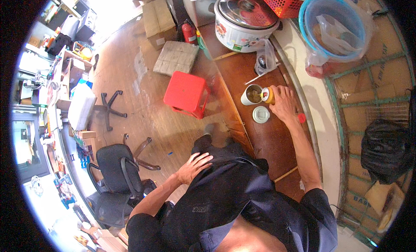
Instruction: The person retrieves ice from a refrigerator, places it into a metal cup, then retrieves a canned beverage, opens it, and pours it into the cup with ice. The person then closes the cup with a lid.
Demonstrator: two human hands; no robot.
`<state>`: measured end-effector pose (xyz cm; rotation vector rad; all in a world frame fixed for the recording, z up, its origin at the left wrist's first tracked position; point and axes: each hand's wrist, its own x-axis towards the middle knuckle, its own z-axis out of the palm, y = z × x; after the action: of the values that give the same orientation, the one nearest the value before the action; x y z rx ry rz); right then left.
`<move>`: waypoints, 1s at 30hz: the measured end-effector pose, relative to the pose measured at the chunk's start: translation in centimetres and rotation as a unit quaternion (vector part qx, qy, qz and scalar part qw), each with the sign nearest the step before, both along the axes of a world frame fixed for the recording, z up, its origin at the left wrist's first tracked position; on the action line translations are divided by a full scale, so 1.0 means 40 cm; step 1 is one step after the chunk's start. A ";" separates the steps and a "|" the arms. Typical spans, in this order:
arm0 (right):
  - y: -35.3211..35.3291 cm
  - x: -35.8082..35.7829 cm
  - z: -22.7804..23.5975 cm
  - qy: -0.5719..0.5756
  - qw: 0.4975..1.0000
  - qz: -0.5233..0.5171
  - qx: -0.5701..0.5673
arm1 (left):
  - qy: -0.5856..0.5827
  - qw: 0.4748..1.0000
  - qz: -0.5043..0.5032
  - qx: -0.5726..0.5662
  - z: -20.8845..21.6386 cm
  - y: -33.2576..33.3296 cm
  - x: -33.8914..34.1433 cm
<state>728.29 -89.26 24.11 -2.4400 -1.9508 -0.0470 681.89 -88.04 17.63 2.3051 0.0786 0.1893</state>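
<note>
A yellow can point(269, 96) lies tilted in my right hand point(284, 104), its pale top facing left. That top is right beside the mouth of a white cup point(247, 99), and a yellowish streak shows between them. Brownish liquid appears inside the cup. Just in front of the can, a pale green-white cup lid point(261, 114) rests on the brown wooden cabinet top point(277, 143). Against the dark cloth over my thigh lies my left hand point(196, 166), fingers stretched out, holding nothing.
Beyond the cup stand a flowered pot point(242, 33) with a glass lid and a clear plastic bag point(266, 57). A blue basin point(303, 18) is at far right. A red round piece point(302, 118) sits by my right wrist. A red stool point(186, 92) and black office chair point(117, 165) are left.
</note>
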 end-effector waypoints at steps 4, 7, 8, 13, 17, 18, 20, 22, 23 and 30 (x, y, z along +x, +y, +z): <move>0.005 -0.003 -0.001 -0.016 1.000 0.002 -0.006 | -0.003 1.000 0.001 0.001 -0.001 0.000 -0.002; 0.011 -0.005 0.009 -0.003 1.000 -0.009 -0.026 | -0.002 1.000 0.000 0.003 -0.002 0.002 -0.003; 0.011 -0.004 0.010 -0.005 1.000 -0.007 -0.022 | -0.001 1.000 0.000 0.004 -0.004 0.002 -0.003; 0.005 0.005 0.005 -0.026 1.000 0.009 0.009 | 0.006 1.000 -0.004 0.004 0.004 0.009 0.004; 0.000 0.010 -0.006 0.034 0.998 -0.021 0.042 | 0.011 1.000 -0.007 0.008 0.001 0.010 0.005; -0.002 0.013 -0.012 0.066 0.996 -0.031 0.059 | 0.010 1.000 -0.005 0.009 0.001 0.010 0.004; -0.007 0.018 -0.020 0.130 0.986 -0.070 0.073 | 0.006 1.000 -0.003 0.012 0.002 0.009 0.004; -0.005 0.017 -0.013 0.195 0.970 -0.126 0.069 | -0.006 1.000 -0.001 0.015 -0.004 0.011 0.003; -0.007 0.023 -0.021 0.237 0.958 -0.129 0.096 | -0.013 1.000 0.000 0.016 -0.007 0.011 0.002; -0.046 0.108 -0.135 0.344 0.892 -0.235 0.176 | 0.019 0.999 -0.006 0.040 -0.018 0.008 -0.005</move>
<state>732.60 -91.08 18.73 -2.1868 -0.9507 0.3685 681.70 -87.71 16.91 2.3884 0.0771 0.1451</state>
